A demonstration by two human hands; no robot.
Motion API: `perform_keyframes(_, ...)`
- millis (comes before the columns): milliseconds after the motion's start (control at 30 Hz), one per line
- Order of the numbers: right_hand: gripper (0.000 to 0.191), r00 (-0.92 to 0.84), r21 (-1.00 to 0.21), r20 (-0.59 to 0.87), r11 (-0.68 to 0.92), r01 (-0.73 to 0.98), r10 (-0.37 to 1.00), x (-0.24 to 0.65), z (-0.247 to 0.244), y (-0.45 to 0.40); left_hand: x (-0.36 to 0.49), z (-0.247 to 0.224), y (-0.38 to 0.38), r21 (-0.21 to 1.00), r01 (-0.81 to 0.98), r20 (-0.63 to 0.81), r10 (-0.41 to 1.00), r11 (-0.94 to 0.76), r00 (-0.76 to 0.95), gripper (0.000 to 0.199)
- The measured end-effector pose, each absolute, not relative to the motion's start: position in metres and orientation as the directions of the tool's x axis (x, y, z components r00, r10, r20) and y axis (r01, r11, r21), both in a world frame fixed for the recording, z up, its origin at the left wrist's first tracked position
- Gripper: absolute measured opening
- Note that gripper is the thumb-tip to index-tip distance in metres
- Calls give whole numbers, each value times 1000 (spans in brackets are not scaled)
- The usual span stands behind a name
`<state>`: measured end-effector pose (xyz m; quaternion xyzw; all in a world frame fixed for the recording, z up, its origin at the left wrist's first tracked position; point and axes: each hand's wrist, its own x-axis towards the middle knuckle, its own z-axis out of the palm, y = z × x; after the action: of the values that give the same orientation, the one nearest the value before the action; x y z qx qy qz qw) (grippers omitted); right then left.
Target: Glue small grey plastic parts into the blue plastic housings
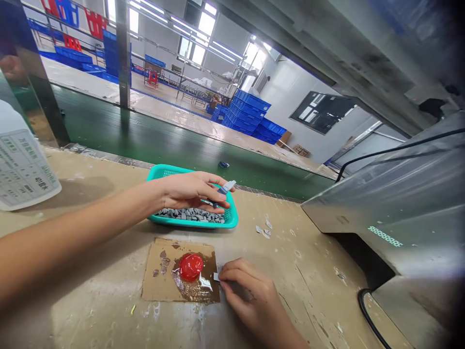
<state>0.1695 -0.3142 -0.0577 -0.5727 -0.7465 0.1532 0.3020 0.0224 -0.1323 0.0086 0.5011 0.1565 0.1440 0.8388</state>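
My left hand is over the teal basket, its fingers closed on a small grey plastic part with a light tip. Many small grey pieces lie in the basket under it. My right hand pinches a small pale grey piece at the right edge of a cardboard sheet. On that sheet sits a glossy red rounded object, with a wet, dark stain around it. Its exact kind I cannot make out.
A white jug with a printed label stands at the left. Several small grey pieces lie on the table to the right. Behind runs a green conveyor belt with a small dark item on it. A metal machine stands at right.
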Motion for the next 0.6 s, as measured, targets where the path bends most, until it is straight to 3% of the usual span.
perform_keyframes(167, 19, -176, -551, 286, 312, 774, 942, 171, -59, -315, 22, 9, -133, 913, -74, -118, 434, 400, 893, 21)
perform_keyframes(400, 19, -203, -534, 282, 329, 779, 938, 171, -58, -313, 26, 8, -137, 892, -65, -150, 428, 448, 891, 9)
perform_keyframes(600, 18, -217, -536, 299, 352, 767, 929, 172, -55, -313, 29, 11, -140, 830, -153, -168, 501, 537, 849, 18)
